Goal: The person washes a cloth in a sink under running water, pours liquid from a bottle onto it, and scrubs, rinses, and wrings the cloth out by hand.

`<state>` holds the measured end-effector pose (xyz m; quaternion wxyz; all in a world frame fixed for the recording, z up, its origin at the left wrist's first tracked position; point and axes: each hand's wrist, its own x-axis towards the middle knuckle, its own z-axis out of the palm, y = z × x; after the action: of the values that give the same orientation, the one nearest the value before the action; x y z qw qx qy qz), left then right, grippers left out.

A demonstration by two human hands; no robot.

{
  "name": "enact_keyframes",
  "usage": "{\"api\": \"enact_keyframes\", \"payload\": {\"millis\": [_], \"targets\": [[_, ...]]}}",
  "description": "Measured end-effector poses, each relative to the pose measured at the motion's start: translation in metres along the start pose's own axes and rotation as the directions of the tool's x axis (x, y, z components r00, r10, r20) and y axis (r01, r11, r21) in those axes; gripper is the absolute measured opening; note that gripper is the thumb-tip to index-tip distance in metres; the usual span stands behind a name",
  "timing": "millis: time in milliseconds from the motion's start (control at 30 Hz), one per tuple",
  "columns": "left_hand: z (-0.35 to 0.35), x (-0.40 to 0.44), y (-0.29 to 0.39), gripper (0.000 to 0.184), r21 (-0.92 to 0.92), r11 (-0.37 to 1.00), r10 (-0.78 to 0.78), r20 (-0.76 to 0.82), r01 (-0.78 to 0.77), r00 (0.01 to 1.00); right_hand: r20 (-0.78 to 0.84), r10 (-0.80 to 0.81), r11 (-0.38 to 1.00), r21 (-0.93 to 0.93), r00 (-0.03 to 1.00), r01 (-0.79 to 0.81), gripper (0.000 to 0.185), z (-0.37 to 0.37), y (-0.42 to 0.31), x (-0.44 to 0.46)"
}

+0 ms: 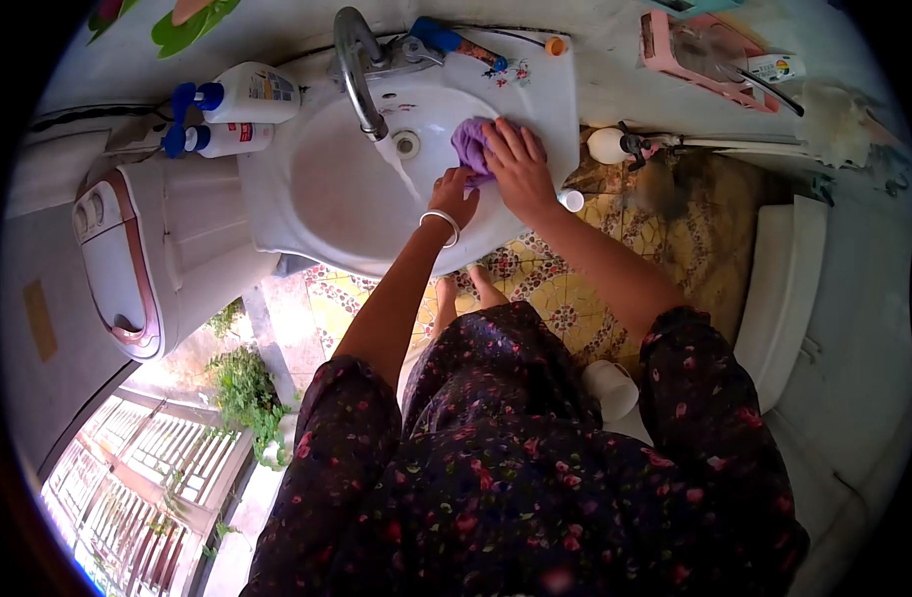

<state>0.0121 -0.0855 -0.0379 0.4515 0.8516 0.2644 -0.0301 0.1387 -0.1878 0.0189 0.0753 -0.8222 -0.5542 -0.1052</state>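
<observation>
A bunched purple cloth lies on the right inner side of the white sink. My right hand is spread over the cloth, pressing it with fingers apart. My left hand, with a white bangle at the wrist, touches the cloth's lower left edge; its fingers are bent and partly hidden, so their grip is unclear. Water runs from the curved metal faucet into the basin, left of both hands, near the drain.
Two white bottles with blue pumps, one the larger bottle, stand left of the faucet. A blue tube and orange cap lie on the back rim. A pink rack hangs at right. A white bucket is below.
</observation>
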Motion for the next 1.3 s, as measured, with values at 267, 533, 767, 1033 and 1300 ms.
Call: {"api": "enact_keyframes", "payload": {"millis": [267,533,767,1033,1300], "targets": [[-0.085,-0.067,-0.028,0.027,0.328,0.94,-0.006,0.276,-0.089,0.961,0.335,0.124,0.923,0.307,0.934,-0.233,0.025,0.012,-0.12,-0.032],[-0.068,-0.076,-0.033,0.043,0.498,0.862,-0.19,0.151,0.091,0.97,0.391,-0.184,0.926,0.377,0.902,0.026,0.019,0.017,-0.087,-0.022],[0.028,0.055,0.022,0.047,-0.17,0.985,-0.047,-0.18,0.016,0.983,0.161,-0.373,0.922,-0.043,0.914,0.384,0.011,-0.012,0.026,0.063],[0.032,0.032,0.021,0.037,-0.353,0.928,-0.163,-0.09,0.121,0.983,0.307,0.071,0.984,0.135,0.949,-0.118,0.03,-0.026,0.014,0.006],[-0.052,-0.033,0.046,0.04,-0.017,0.99,-0.1,0.599,0.138,0.794,0.575,0.027,0.753,0.526,0.818,-0.395,0.043,-0.068,0.026,-0.035]]}}
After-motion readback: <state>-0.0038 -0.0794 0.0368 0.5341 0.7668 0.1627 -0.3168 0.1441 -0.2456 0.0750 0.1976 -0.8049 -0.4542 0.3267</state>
